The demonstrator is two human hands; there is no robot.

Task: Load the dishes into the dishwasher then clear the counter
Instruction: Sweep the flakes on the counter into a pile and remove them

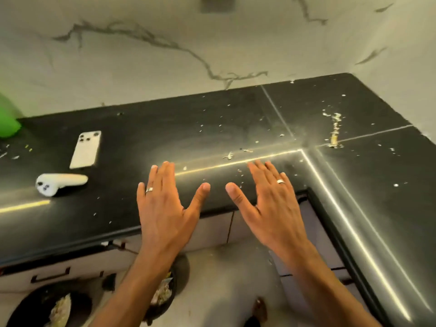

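The black L-shaped counter [212,128] is strewn with small food crumbs, with a larger smear of scraps [334,128] near the back right corner. My left hand [165,204] and my right hand [266,199] hover flat, palms down, fingers straight and spread, over the counter's front edge near the inner corner. Neither holds anything. Each hand wears a ring. Below the counter on the floor sit two dark bowls with food remains, one [47,308] at the lower left and one [165,291] partly hidden behind my left forearm.
A white phone [86,149] lies face down on the counter's left part. A white handheld controller [60,183] lies in front of it. A green object [7,119] shows at the left edge. White drawers with dark handles [50,276] sit under the counter. Marble walls enclose the corner.
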